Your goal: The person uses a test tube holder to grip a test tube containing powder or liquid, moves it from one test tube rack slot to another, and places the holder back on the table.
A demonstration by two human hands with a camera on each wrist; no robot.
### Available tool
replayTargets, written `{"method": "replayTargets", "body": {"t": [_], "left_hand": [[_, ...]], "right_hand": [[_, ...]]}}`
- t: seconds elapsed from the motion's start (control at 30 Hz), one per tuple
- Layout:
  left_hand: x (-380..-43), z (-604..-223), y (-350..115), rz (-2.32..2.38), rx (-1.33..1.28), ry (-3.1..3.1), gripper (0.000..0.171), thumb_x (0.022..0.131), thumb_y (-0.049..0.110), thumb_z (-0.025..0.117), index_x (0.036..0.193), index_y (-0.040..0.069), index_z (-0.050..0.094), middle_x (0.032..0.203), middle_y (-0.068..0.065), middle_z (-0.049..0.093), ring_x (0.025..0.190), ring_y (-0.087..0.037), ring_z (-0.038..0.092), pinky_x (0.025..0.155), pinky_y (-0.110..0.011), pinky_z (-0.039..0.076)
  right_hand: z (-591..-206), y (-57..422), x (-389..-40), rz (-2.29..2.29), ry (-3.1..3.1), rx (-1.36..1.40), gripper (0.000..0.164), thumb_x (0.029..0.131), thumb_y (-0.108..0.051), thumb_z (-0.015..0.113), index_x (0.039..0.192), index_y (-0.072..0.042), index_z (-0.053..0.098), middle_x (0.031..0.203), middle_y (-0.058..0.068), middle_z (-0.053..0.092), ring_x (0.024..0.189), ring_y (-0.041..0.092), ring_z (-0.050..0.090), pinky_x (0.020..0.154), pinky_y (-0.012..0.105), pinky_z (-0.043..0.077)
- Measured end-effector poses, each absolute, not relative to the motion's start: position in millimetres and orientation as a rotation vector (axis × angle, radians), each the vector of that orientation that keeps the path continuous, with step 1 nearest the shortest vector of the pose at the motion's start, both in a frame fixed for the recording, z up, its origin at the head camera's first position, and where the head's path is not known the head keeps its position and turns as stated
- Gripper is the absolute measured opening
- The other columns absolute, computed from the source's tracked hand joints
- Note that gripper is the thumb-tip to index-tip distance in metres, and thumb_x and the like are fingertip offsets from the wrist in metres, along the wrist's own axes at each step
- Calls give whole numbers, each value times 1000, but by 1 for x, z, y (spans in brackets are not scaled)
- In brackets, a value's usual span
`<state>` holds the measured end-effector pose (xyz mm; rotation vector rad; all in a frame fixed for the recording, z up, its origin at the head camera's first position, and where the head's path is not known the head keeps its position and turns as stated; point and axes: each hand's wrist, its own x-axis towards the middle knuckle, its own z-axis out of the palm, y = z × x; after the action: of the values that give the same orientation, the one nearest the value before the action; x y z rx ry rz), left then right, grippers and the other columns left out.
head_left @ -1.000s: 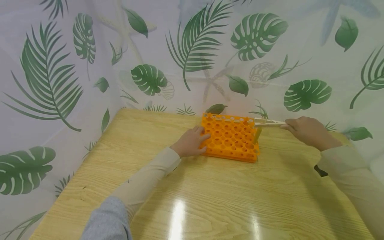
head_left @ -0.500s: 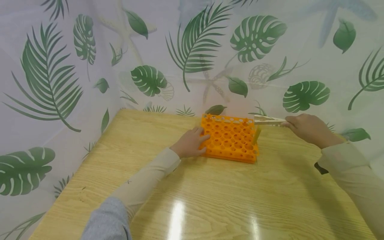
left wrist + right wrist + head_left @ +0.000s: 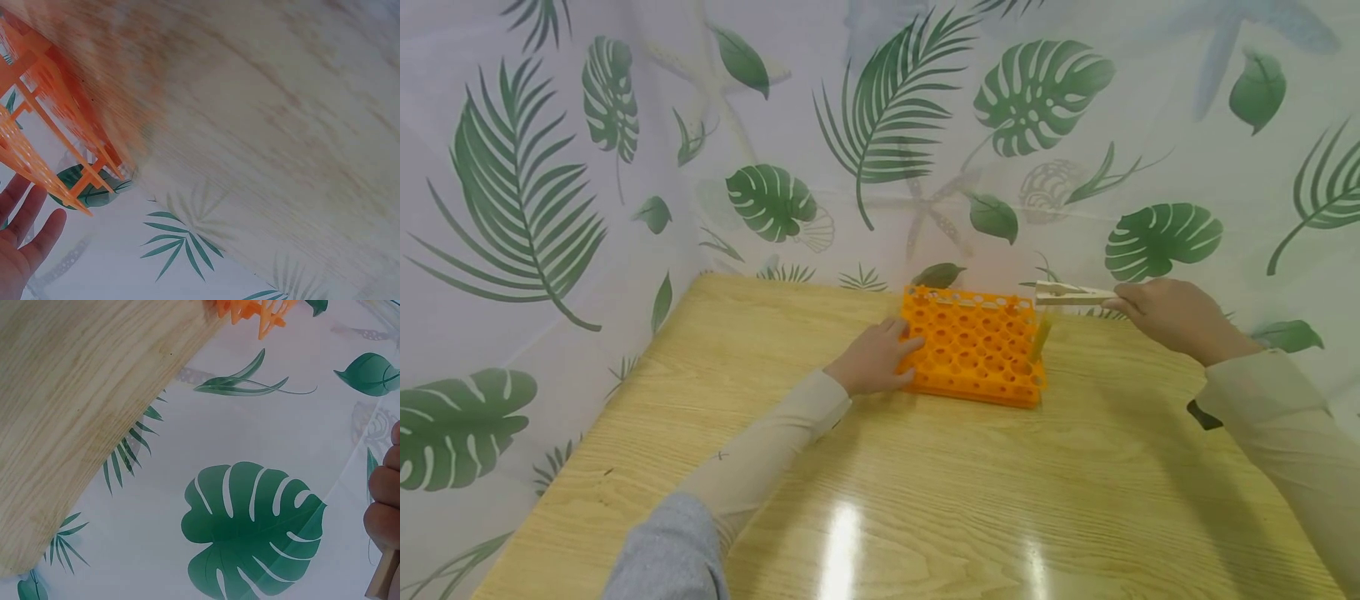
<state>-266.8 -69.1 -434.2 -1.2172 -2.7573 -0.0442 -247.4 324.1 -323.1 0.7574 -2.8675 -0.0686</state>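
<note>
An orange test tube rack (image 3: 970, 340) with rows of round holes stands at the back of the table. My left hand (image 3: 876, 357) rests against the rack's left end, fingers spread; in the left wrist view the fingers (image 3: 47, 234) look straight beside its edge. At the right end, a slim yellow test tube (image 3: 1041, 337) leans in the rack. My right hand (image 3: 1172, 317) grips a pale wooden test tube clamp (image 3: 1075, 294), whose tip is just above that tube. Whether the clamp holds the tube's upper part, I cannot tell. The right wrist view shows a bit of the clamp's handle (image 3: 382, 575).
The wood-grain table (image 3: 880, 500) reaches back to a white wall covering (image 3: 685, 200) printed with green leaves, close behind the rack. A small black object (image 3: 1205, 414) shows beside the right sleeve.
My right hand and the clamp have risen slightly. The yellow tube's visible top sits a little higher, and it leans more. My left hand stays at the rack's left end.
</note>
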Motion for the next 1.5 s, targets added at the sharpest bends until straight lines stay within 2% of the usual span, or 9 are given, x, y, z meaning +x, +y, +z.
{"method": "replayTargets", "body": {"t": [0.2, 0.33, 0.43, 0.53, 0.63, 0.73, 0.93, 1.1, 1.5], "left_hand": [[-266, -434, -69, -41, -1215, -2772, 43, 91, 36, 53, 129, 16, 53, 122, -12, 50, 109, -25, 48, 82, -36, 48], [-265, -433, -68, -38, -1213, -2776, 44, 91, 36, 53, 130, 16, 53, 123, -13, 50, 110, -26, 48, 82, -37, 48], [-265, -432, -68, -39, -1213, -2777, 43, 91, 36, 53, 129, 16, 53, 123, -12, 50, 110, -26, 48, 82, -37, 48], [-264, -431, -69, -47, -1214, -2774, 43, 91, 35, 54, 129, 16, 53, 122, -12, 50, 110, -26, 48, 81, -37, 48], [-264, -430, -69, -55, -1217, -2765, 42, 91, 35, 54, 128, 15, 53, 121, -12, 50, 109, -26, 48, 81, -37, 48], [-264, -431, -69, -53, -1222, -2754, 42, 91, 35, 54, 128, 15, 53, 121, -12, 50, 109, -26, 48, 80, -37, 48], [-265, -432, -69, -55, -1225, -2755, 43, 91, 36, 53, 128, 16, 53, 121, -12, 50, 109, -25, 48, 81, -37, 48], [-265, -432, -69, -51, -1229, -2758, 44, 91, 36, 52, 129, 16, 53, 121, -12, 50, 110, -25, 48, 81, -37, 48], [-264, -432, -70, -65, -1224, -2762, 43, 91, 35, 53, 129, 15, 53, 121, -11, 50, 109, -25, 48, 82, -37, 47]], "right_hand": [[-318, 322, -247, -60, -2911, 738, 32, 99, -30, 44, 75, -9, 49, 55, -1, 42, 51, 13, 41, 55, 37, 40], [-315, 322, -247, -54, -2937, 722, 35, 99, -30, 45, 95, 1, 61, 64, 6, 58, 57, 20, 56, 63, 47, 48], [-313, 321, -247, -40, -2959, 704, 40, 98, -29, 46, 111, 6, 61, 80, 17, 67, 68, 30, 63, 74, 53, 48], [-311, 319, -246, -24, -2974, 693, 43, 97, -28, 47, 117, 9, 59, 92, 24, 67, 76, 36, 65, 79, 55, 47], [-310, 318, -244, -19, -2986, 687, 44, 98, -28, 46, 118, 10, 58, 95, 26, 67, 79, 38, 65, 81, 56, 47], [-310, 318, -245, -17, -2989, 685, 42, 98, -28, 47, 116, 8, 59, 88, 21, 68, 76, 35, 65, 80, 55, 47], [-308, 318, -247, -30, -2977, 688, 31, 98, -28, 46, 88, -3, 59, 60, 2, 52, 56, 18, 53, 66, 47, 46], [-307, 318, -247, -32, -2985, 676, 29, 98, -30, 45, 84, -7, 56, 58, 1, 50, 53, 14, 47, 63, 43, 44], [-304, 318, -244, 13, -2976, 694, 32, 99, -31, 43, 87, -5, 57, 59, 0, 50, 54, 13, 45, 61, 40, 42]]}}
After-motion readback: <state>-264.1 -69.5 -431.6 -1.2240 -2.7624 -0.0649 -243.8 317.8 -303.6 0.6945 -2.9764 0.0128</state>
